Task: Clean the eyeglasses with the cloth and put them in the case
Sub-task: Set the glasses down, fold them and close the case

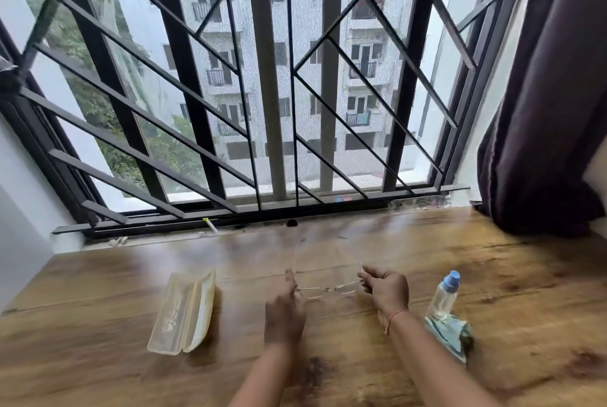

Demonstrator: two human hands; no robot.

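A black window grille (pixel 262 78) fills the upper frame, with a dark curtain (pixel 542 94) hanging down the right edge. The wooden table (pixel 98 357) spans the lower half. Left of centre on it lies the cream case (pixel 182 311), opened, both halves spread with their pale insides facing up. At lower centre the left hand (pixel 284 314) and right hand (pixel 389 291) each pinch one outer end of the eyeglasses (pixel 325 290), fingers curled round the thin frame. The glasses are held between the hands just above the tabletop, with the temples unfolded toward the window. At lower right a crumpled blue-green cloth (pixel 448 334) lies on the table. A clear bottle (pixel 445 296) with a blue cap holds clear liquid, its base at the cloth's upper edge.
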